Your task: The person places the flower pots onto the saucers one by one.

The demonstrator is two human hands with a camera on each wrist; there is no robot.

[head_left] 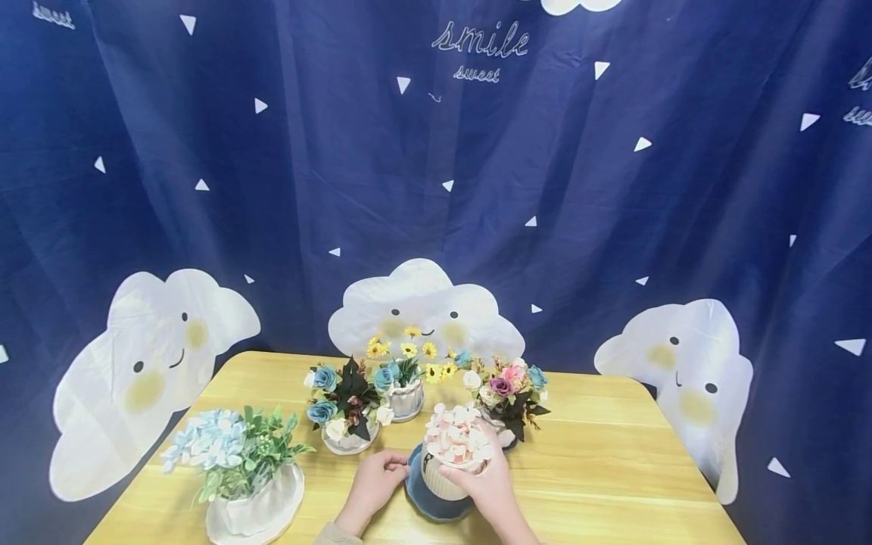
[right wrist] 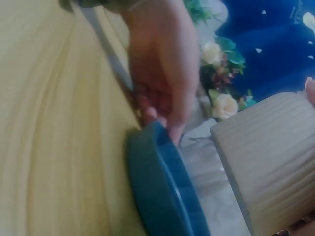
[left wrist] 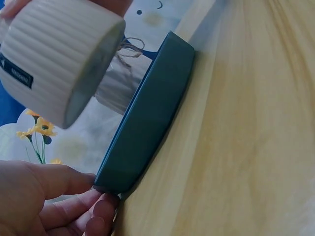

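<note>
My left hand (head_left: 378, 481) pinches the edge of a blue saucer (left wrist: 152, 113), thumb on the rim and fingers curled beneath. The saucer is on the table in front of me. Above it, my right hand (head_left: 492, 473) grips a ribbed white flowerpot (head_left: 443, 478) from the right side. Pale pink artificial flowers (head_left: 458, 433) fill the pot's top. The left wrist view shows a gap between the pot's bottom and the saucer, and a small dark label (left wrist: 17, 73) on the pot. Most right-hand fingers are hidden behind the pot and flowers.
Blue hydrangeas in a white pot (head_left: 255, 507) stand at the left. Behind the hands are a pot of blue and white roses (head_left: 350, 439), a pot of yellow daisies (head_left: 406, 401) and a mixed bouquet (head_left: 507, 390). A dark blue curtain (head_left: 368, 151) hangs behind the wooden table (head_left: 613, 469).
</note>
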